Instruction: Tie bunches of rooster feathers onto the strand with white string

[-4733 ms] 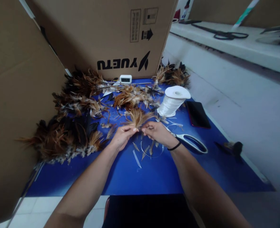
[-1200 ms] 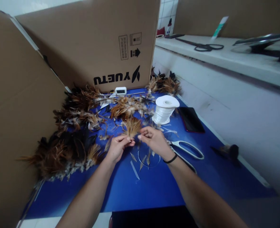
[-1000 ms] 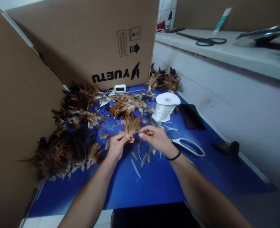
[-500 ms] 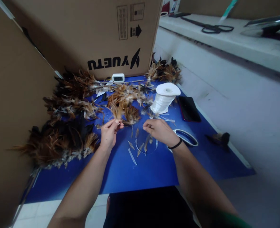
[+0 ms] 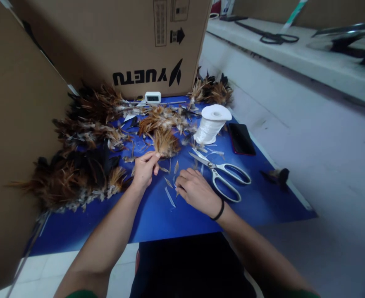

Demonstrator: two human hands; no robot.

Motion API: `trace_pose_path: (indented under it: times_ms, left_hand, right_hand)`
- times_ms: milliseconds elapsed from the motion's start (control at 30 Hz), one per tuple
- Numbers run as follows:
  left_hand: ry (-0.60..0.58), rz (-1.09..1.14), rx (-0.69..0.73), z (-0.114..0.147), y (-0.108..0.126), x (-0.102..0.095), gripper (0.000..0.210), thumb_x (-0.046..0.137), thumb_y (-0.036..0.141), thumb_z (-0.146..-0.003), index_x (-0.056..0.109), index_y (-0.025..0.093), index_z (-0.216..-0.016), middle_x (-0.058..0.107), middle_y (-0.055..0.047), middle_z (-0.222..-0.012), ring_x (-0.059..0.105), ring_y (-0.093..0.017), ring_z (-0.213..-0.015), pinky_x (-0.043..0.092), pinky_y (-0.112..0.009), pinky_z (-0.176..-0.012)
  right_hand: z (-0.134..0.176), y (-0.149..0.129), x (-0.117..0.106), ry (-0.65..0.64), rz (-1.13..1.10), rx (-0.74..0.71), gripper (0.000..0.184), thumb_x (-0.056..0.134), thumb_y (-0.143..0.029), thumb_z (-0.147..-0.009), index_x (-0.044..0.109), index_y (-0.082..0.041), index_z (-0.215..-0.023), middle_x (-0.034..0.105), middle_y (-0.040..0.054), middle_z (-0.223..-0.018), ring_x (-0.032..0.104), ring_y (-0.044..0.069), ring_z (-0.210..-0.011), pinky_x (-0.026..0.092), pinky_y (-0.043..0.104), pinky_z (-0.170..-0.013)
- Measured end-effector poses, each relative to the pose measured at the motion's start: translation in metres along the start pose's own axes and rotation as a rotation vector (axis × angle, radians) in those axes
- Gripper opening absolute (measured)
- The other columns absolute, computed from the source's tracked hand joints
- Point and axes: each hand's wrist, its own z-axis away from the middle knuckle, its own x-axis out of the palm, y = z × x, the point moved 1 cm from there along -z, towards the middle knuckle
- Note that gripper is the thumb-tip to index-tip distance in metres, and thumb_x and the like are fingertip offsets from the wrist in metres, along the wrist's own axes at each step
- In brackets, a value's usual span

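Observation:
My left hand (image 5: pixel 145 169) pinches the base of a tan feather tuft (image 5: pixel 163 140), its tips fanned away from me in front of a darker brown bunch. To the right, my right hand (image 5: pixel 197 191), with a black band at the wrist, is low over the table. Its fingers are curled together, and a thin white ribbon (image 5: pixel 175 182) shows at the fingertips; most of it is hidden. Scissors (image 5: pixel 213 167) with white handles lie beside that hand, blades apart. Small loose feathers (image 5: pixel 168 182) and a clear strip (image 5: pixel 170 197) lie between the hands.
Feather bunches (image 5: pixel 73 182) pile along the left of the blue table (image 5: pixel 182 225). A ribbon spool (image 5: pixel 211 126), phone (image 5: pixel 242 139) and dark feather piece (image 5: pixel 277 176) lie right. A small digital display (image 5: pixel 153 97) stands before the cardboard box (image 5: pixel 132 45). Black scissors (image 5: pixel 272 38) rest on the ledge.
My right hand has come down and left toward the loose ribbon, uncovering the scissors. My left hand has shifted slightly right with the tan tuft, which now overlaps the brown bunch.

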Motion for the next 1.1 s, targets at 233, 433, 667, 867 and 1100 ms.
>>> trace_pose_path:
  times_ms: [233,433,667,867,1100]
  left_hand:
    - [-0.053,0.03,-0.038,0.002,0.002,0.0,0.024,0.068,0.034,-0.073,0.069,0.01,-0.075,0.052,0.003,-0.047,0.035,-0.002,-0.029,0.019,-0.018,-0.033]
    - [-0.084,0.093,-0.08,0.004,0.005,0.002,0.024,0.071,0.034,-0.068,0.07,0.011,-0.074,0.068,-0.006,-0.081,0.041,0.0,-0.034,0.025,-0.018,-0.033]
    - [-0.107,0.074,-0.036,0.002,0.001,-0.001,0.021,0.07,0.032,-0.071,0.07,0.012,-0.07,0.066,-0.011,-0.105,0.046,0.0,-0.036,0.03,-0.019,-0.036]
    - [-0.147,0.019,-0.05,0.003,-0.004,0.001,0.022,0.07,0.035,-0.071,0.071,0.012,-0.071,0.065,-0.012,-0.109,0.046,0.0,-0.036,0.029,-0.019,-0.034]
    - [-0.136,-0.024,-0.111,0.003,-0.006,0.001,0.024,0.071,0.036,-0.069,0.071,0.012,-0.073,0.068,-0.005,-0.075,0.042,-0.001,-0.033,0.026,-0.018,-0.035]
  right_hand:
    - [-0.005,0.014,-0.016,0.082,-0.391,0.126,0.011,0.049,-0.015,-0.084,0.055,-0.021,-0.076,0.06,0.002,-0.074,0.057,0.015,-0.069,0.044,0.03,-0.064]
    - [-0.034,0.03,-0.04,0.161,-0.47,0.195,0.007,0.048,-0.022,-0.083,0.054,-0.019,-0.081,0.057,-0.0036,-0.062,0.051,0.009,-0.053,0.037,0.023,-0.055]
    - [-0.054,0.034,-0.029,0.208,-0.449,0.144,0.009,0.05,-0.024,-0.082,0.057,-0.02,-0.078,0.054,-0.0044,-0.06,0.049,0.009,-0.055,0.037,0.023,-0.057]
    - [-0.051,0.035,-0.018,0.189,-0.499,0.124,0.01,0.05,-0.026,-0.083,0.056,-0.02,-0.078,0.055,-0.0048,-0.063,0.048,0.008,-0.055,0.036,0.022,-0.057]
    - [-0.05,0.036,-0.017,0.161,-0.504,0.125,0.011,0.05,-0.027,-0.084,0.057,-0.02,-0.08,0.055,-0.0058,-0.061,0.044,0.008,-0.052,0.034,0.021,-0.054]
